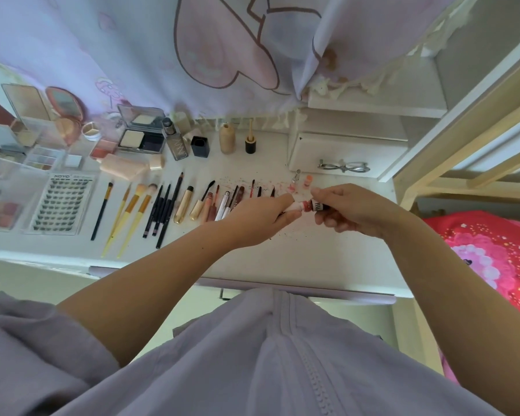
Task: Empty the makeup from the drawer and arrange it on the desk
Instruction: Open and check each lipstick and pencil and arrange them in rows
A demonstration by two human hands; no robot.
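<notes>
Two hands (252, 219), three yellow-handled brushes (129, 210)

I see open desk (306, 256) in front of me, between the near edge and my hands. My left hand (261, 219) and right hand (348, 210) block the middle, joined over a small red tube (308, 205). To the left, brushes (126, 211) and pencils (162, 210) lie in a tight row running right to the lip tubes (219, 205), no lane between them. Behind, bottles (227, 138) stand upright under the hanging curtain (132, 55). Palettes (42, 157) crowd the far left. On the right, a white drawer unit (342, 154) walls off the desk's back corner.
</notes>
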